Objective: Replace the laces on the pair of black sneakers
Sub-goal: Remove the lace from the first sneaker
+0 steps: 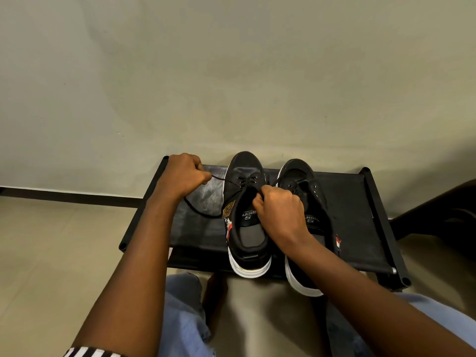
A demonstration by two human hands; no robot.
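head view looks down on a low black rack (355, 202) near the wall. on the rack stand two black sneakers side by side, toes to the wall, heels over the rack's near edge. the left sneaker (244, 202) has a black lace (219, 179) in its front eyelets. the left hand (184, 173), over the rack's far left corner, is closed around one lace end and holds it stretched sideways. the right hand (279, 206), above the rack's middle between both shoes, pinches the other lace part at the tongue. the right sneaker (306, 202) is partly hidden behind the right arm.
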